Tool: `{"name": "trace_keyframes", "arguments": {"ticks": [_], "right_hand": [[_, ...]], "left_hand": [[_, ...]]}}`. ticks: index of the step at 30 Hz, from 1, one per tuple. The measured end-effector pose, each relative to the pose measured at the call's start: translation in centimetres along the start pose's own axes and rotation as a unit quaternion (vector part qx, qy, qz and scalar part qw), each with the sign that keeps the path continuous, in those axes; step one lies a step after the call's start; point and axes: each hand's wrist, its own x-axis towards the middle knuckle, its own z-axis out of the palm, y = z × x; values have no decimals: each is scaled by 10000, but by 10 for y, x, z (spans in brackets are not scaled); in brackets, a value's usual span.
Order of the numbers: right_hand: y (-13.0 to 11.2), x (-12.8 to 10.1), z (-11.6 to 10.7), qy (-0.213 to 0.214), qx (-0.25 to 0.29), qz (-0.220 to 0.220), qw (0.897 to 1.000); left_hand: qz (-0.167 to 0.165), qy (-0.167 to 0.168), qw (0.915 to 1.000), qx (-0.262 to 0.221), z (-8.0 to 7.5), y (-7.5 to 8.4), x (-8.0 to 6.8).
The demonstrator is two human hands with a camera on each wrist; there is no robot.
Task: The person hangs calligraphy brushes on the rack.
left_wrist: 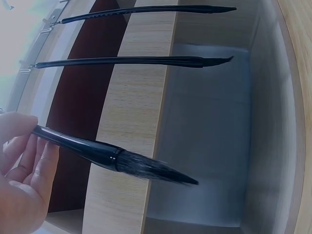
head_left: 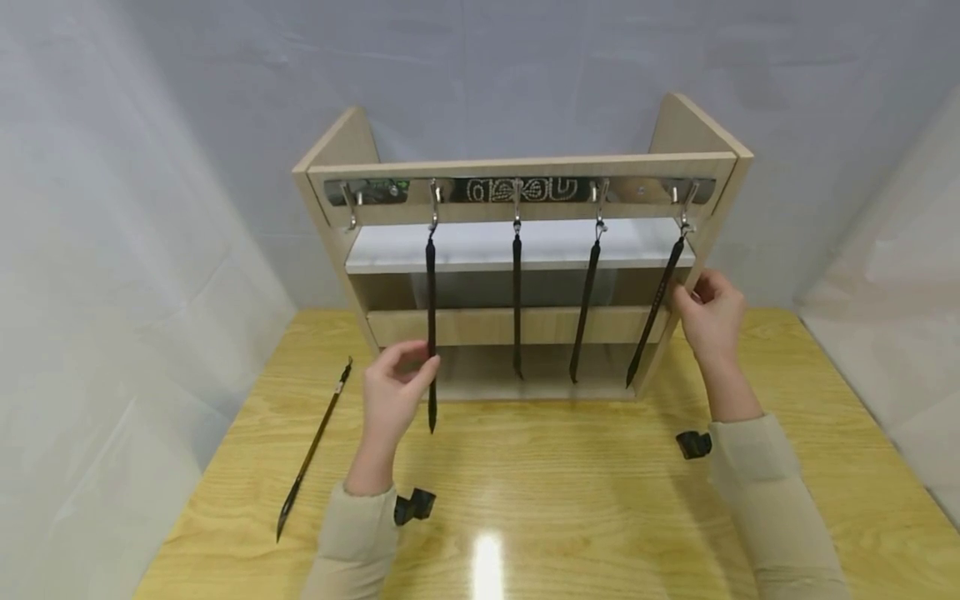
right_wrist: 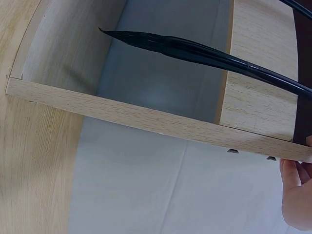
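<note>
My left hand [head_left: 393, 387] pinches the handle of a dark calligraphy brush [head_left: 431, 300] between thumb and fingers. That brush hangs by its loop from the second hook from the left, bristles down; its dark tip [left_wrist: 156, 170] shows large in the left wrist view. At the right, my right hand [head_left: 712, 317] grips the side panel [right_wrist: 161, 131] of the wooden shelf, thumb at its front edge and fingers at the outer side. The rightmost brush [head_left: 654, 317] hangs slanted just left of that thumb. Two more brushes, a middle brush [head_left: 517, 300] and its right neighbour [head_left: 585, 312], hang between.
Another brush [head_left: 315, 450] lies on the wooden table [head_left: 570, 517], left of my left arm. The leftmost hook [head_left: 350, 208] on the metal hook strip [head_left: 645, 190] bears no brush. White sheeting [head_left: 480, 75] surrounds the table at the back and sides.
</note>
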Motion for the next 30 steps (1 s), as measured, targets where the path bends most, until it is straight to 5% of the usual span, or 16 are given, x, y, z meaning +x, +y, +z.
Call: {"name": "trace_keyframes", "arguments": {"ticks": [30], "right_hand": [[0, 0, -1, 41, -189, -151, 9997]], "left_hand": [[143, 79, 9998, -95, -1, 7, 3]]}}
